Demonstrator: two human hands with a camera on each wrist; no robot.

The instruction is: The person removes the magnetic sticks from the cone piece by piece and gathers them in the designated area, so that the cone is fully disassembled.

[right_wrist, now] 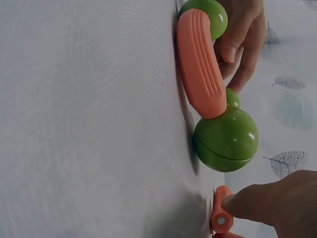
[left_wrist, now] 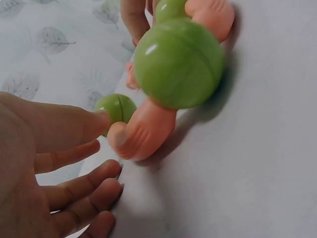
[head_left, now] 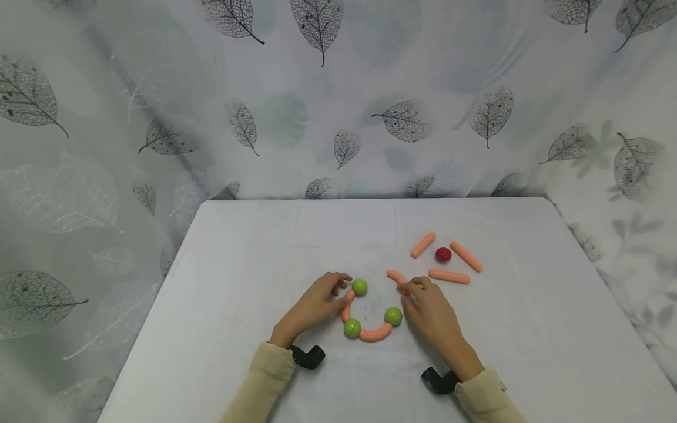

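Three green balls and two curved orange rods form an open chain on the white table. My left hand is at its left side. There the thumb tip is right at the left curved rod, with the fingers spread loosely below. My right hand pinches another curved orange rod, to the right of the chain. In the right wrist view, the thumb presses this rod, whose end bears a silver dot; the other fingers are hidden. A gap separates it from the nearest green ball.
Beyond my right hand lie three straight orange rods around a red ball. Leaf-printed cloth hangs behind the white table and along its sides. A black wrist strap sits on each arm.
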